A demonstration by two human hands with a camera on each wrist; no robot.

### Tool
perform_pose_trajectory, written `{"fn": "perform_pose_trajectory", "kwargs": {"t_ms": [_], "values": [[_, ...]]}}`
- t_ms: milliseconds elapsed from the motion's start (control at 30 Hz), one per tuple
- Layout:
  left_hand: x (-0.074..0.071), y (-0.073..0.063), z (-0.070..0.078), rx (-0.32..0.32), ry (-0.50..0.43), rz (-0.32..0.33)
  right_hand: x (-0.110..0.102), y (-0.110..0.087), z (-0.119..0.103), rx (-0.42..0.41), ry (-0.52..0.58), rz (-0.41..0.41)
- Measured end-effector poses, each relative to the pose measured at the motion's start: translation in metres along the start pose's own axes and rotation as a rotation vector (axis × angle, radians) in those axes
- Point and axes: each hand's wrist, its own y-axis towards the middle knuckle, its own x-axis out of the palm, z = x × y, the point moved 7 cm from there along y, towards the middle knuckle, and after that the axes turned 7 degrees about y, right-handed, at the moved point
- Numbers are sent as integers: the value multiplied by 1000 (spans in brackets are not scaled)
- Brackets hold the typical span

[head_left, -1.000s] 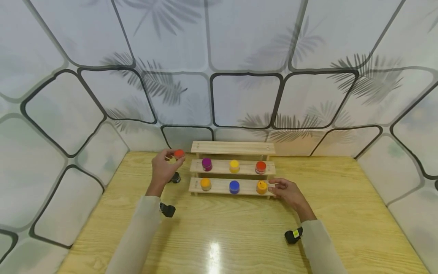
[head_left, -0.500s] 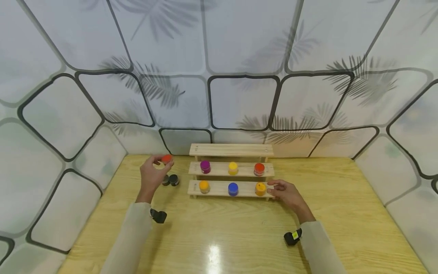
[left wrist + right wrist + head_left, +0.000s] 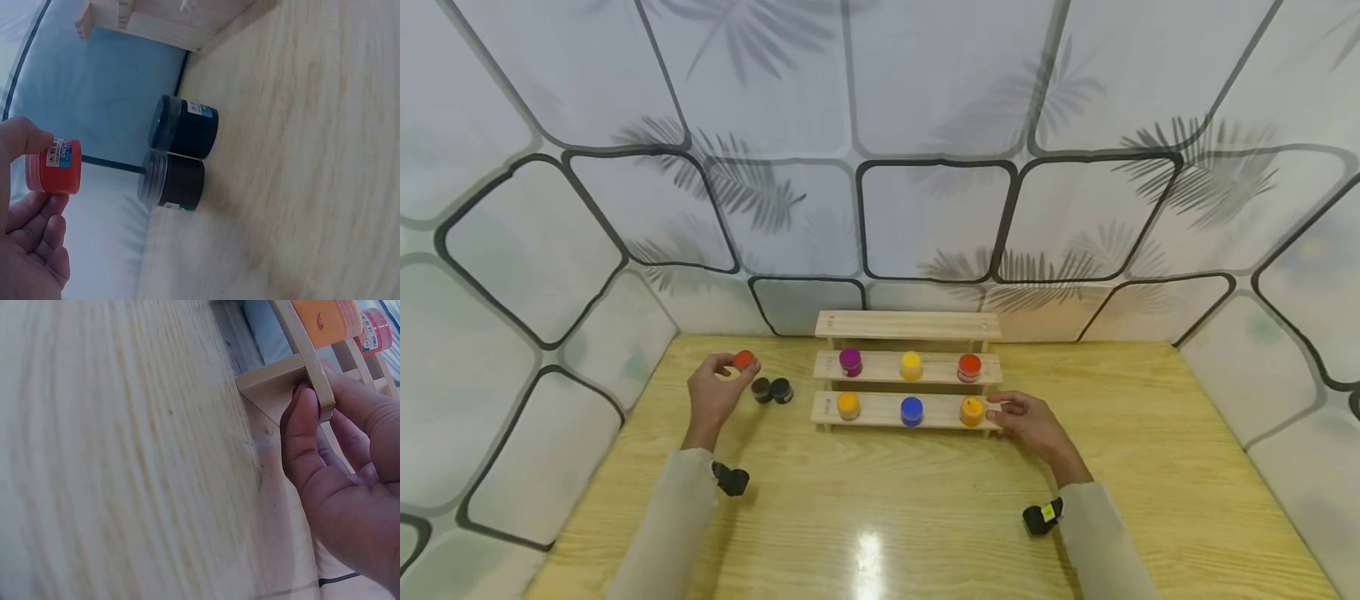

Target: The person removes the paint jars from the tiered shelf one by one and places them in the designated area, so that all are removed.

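Observation:
My left hand pinches a small red paint jar between thumb and fingers, holding it up off the table at the left. Just right of it stand two dark paint jars, side by side with their walls touching or nearly so. A three-tier wooden rack stands in the middle. With thumb and fingers, my right hand grips the right end of its lowest shelf. The orange jar on that shelf sits close to the right fingertips.
On the middle shelf are a purple jar, a yellow jar and a red-lidded jar. The lowest shelf also bears a yellow-orange jar and a blue jar. A patterned cloth wall rises behind the wooden table.
My left hand has carried the red jar leftward and slightly down, away from the rack, bringing both dark jars fully into view. My right hand stays at the shelf's end.

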Motion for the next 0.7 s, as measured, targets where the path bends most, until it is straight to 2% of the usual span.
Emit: {"fn": "perform_pose_trajectory", "kwargs": {"t_ms": [300,700], "values": [[-2,0,-12,-12,38,-7,0,-2,-2,11,21,-2],[-3,-2,-26,-60,78,-44,0,0,-2,12,31,-10]]}}
